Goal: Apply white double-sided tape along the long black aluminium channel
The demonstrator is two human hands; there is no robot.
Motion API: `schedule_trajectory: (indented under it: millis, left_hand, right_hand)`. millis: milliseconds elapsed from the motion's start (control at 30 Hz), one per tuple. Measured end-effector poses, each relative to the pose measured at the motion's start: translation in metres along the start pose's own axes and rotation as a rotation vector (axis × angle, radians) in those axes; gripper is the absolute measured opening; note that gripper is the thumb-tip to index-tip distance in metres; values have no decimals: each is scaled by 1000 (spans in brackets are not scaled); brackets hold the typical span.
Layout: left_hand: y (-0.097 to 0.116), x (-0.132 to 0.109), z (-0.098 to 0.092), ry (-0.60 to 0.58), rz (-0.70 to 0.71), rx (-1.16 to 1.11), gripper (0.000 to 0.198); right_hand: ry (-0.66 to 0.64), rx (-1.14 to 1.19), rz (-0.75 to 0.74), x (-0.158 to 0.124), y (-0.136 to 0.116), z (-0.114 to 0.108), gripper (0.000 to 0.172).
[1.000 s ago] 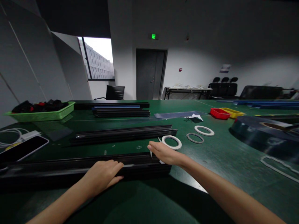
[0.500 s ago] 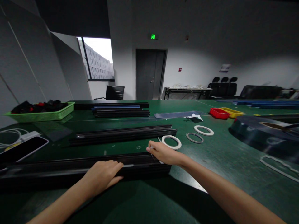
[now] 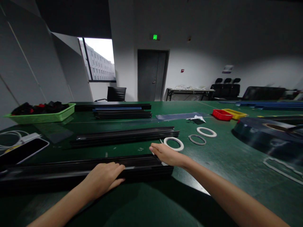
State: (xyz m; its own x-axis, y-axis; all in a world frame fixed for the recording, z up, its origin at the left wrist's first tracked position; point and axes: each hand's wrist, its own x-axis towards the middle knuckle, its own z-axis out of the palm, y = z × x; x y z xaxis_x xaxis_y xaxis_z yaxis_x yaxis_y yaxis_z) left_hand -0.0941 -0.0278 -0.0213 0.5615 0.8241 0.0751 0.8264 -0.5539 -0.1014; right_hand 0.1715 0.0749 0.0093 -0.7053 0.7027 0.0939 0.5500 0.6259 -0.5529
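A long black channel-shaped strip (image 3: 144,173) lies across the near part of the green table. My left hand (image 3: 105,176) is closed over its near edge, fingers on top and thumb against the front side. My right hand (image 3: 165,154) is in a pinch above the strip's right end, its fingertips pressed together. Something small and whitish shows under that hand, but what the fingers hold is hidden. Just beyond my right hand lies a roll of white tape (image 3: 180,147), with a thin grey ring (image 3: 201,143) and another white roll (image 3: 214,135) to its right.
More black strips (image 3: 127,137) lie behind. A green basket (image 3: 44,117) of dark parts and a phone (image 3: 30,151) are at the left. Red (image 3: 222,115) and yellow (image 3: 238,114) trays and a large dark roll (image 3: 267,138) stand at the right.
My right hand has shifted very slightly to the right, its fingers still pinched. My left hand and the black strip look unmoved.
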Motion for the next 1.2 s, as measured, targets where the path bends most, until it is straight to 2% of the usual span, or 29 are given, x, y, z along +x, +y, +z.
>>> schedule_trajectory:
  millis: [767, 1200]
  left_hand:
    - [-1, 0, 2, 6, 2, -1, 25]
    - [-2, -1, 4, 66, 22, -13, 25]
  right_hand:
    - [6, -17, -8, 1, 3, 1, 38]
    - [7, 31, -28, 4, 8, -1, 39]
